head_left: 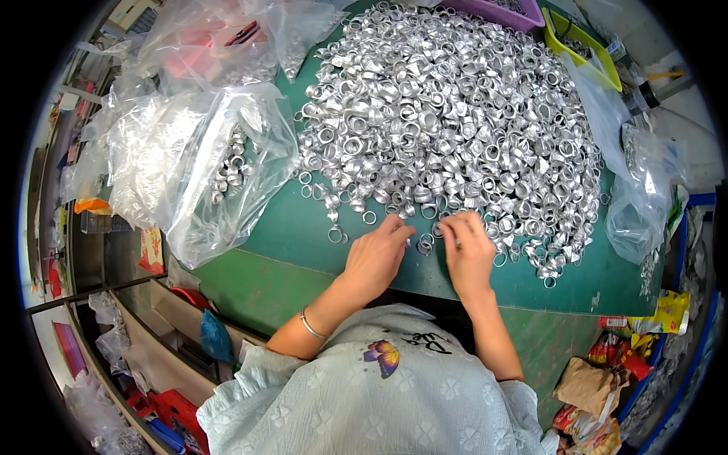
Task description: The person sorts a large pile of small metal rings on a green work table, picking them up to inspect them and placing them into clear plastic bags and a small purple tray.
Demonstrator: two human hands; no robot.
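Note:
A large heap of silver-coloured metal rings (455, 114) covers the green tabletop in front of me. My left hand (377, 256) is at the heap's near edge, thumb and fingers pinched together; whatever is between them is mostly hidden. To its right, my right hand (469, 254) has its fingers curled together against the edge of the heap, and I cannot make out what they hold. Between the two hands a few loose rings (426, 244) lie on the table. One single ring (369, 218) lies just beyond my left fingers.
Clear plastic bags (220, 167), one with rings inside, cover the table's left side. Behind the heap stand a purple basket (508, 14) and a yellow-green basket (580, 49). More clear bags (644, 205) hang at the right edge. Shelving (144, 318) stands at lower left.

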